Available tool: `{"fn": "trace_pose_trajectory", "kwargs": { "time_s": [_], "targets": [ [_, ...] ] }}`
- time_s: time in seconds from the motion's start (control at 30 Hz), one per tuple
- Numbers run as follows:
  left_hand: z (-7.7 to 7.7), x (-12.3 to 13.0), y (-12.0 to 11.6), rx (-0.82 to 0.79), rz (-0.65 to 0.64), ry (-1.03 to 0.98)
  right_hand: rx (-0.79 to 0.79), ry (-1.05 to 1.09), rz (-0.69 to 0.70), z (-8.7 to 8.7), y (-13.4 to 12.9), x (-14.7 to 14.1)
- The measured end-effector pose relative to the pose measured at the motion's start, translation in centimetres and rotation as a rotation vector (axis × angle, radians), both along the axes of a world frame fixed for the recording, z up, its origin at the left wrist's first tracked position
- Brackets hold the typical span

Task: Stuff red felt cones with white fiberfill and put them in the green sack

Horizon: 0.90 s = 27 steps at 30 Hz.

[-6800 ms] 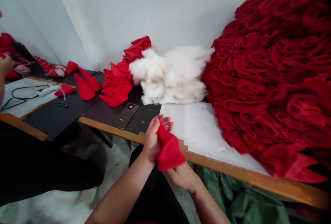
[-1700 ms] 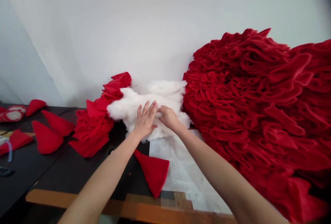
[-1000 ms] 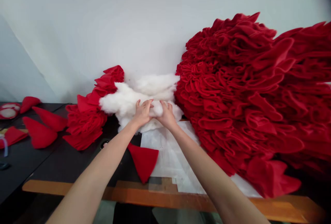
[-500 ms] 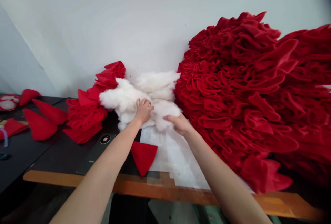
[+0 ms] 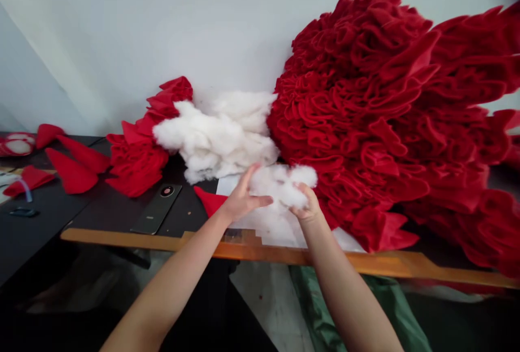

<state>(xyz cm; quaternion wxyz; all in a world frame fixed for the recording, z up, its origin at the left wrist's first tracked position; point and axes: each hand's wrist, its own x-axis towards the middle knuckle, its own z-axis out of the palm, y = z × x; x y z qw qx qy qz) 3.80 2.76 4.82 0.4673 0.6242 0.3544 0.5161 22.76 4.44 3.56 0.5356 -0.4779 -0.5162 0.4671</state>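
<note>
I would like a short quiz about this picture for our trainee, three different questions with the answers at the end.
1. What does the right hand hold?
2. In the picture, where is the large pile of red cloth? A) left of the white heap; B) right of it; C) under it.
3. True or false: the phone lies with its camera side up.

Key: 1. A tuft of white fluff. 2. B. 3. True.

1 head camera looks forward, down at the table.
</note>
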Motion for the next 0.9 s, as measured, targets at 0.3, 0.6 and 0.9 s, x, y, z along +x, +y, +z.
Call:
{"fn": "trace_pose_trajectory", "kwargs": {
  "time_s": [0.3, 0.6, 0.9],
  "targets": [
    [-2.2, 1.8, 0.8, -0.262, 0.395, -0.217, 0.375, -0.527, 0.051, -0.1, -2.3, -2.4],
    [-1.9, 3.1, -0.3, -0.438, 0.261, -0.312, 0.45, -0.655, 0.072, -0.3, -2.7, -4.5],
    [-3.3, 1.7, 3.8, -0.385, 0.411, -0.14, 0.097, -0.135, -0.238, -2.6, -0.7, -0.2]
  ]
}}
